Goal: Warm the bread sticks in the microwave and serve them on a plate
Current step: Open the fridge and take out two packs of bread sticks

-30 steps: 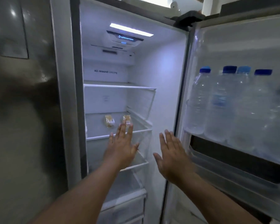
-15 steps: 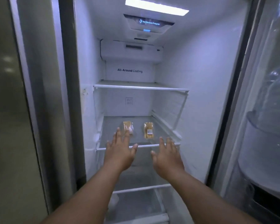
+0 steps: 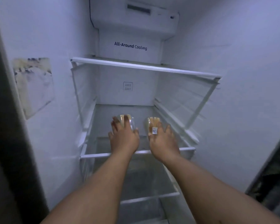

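Two clear packs of bread sticks lie side by side on the middle glass shelf (image 3: 136, 154) of the open fridge. My left hand (image 3: 124, 137) lies over the left pack (image 3: 128, 121), fingers spread and straight on top of it. My right hand (image 3: 163, 139) is at the right pack (image 3: 153, 125), which has a small white label; the thumb touches its near left edge and the fingers reach along its right side. Neither pack is lifted off the shelf.
An upper glass shelf (image 3: 145, 67) hangs above the hands and a lower shelf (image 3: 149, 198) sits beneath my forearms. A stained patch (image 3: 33, 84) marks the left fridge wall. The fridge door (image 3: 270, 177) stands open at the right edge.
The view has moved closer into the fridge. Both hands have reached forward over the shelf edge and now touch the two bread stick packs.
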